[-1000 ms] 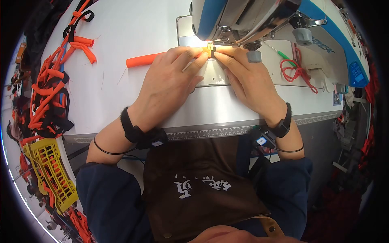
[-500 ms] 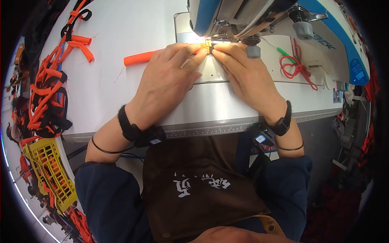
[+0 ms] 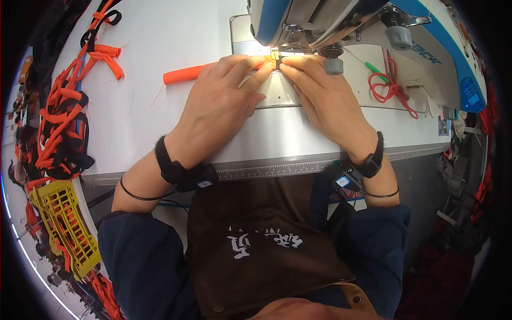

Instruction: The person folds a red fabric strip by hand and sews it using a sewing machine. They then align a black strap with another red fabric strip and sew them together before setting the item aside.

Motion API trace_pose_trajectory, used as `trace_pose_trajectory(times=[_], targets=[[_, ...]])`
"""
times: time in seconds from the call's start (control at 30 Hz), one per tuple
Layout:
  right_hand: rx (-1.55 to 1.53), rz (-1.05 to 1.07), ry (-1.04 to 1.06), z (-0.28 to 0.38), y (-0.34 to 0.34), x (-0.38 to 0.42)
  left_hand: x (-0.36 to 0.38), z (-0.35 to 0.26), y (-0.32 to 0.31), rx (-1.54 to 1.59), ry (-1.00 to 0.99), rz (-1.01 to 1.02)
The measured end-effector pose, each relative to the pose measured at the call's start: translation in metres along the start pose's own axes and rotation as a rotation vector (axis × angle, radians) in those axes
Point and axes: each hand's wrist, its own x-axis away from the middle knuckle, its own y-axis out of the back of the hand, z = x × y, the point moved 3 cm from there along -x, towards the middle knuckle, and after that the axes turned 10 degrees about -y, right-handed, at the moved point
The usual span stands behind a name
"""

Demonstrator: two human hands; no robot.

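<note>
Under the lit needle area of a sewing machine (image 3: 314, 24), both hands press at the work. My left hand (image 3: 221, 90) is closed over an orange fabric tube (image 3: 184, 74), whose free end sticks out to the left. The fingertips of my right hand (image 3: 322, 88) hold down a short dark strap piece (image 3: 278, 64) beside the presser foot (image 3: 274, 55). Only a small gap separates the two hands' fingertips. My fingers cover most of the fabric, so how the tube and the dark piece join is hidden.
Red-handled thread snips (image 3: 386, 85) and a green-handled tool (image 3: 373, 68) lie right of the needle plate. Orange and black straps (image 3: 58, 128) hang in a tangle at the table's left edge, above a yellow plastic basket (image 3: 69, 229). A ruler strip (image 3: 272, 172) edges the table front.
</note>
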Motion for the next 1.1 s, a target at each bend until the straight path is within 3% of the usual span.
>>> trace_pose_trajectory(times=[1.1], targets=[[0.049,-0.001,-0.004,-0.0031,-0.0007,-0.0034,-0.0029,0.0082,-0.0003,0.005,0.011,0.022]])
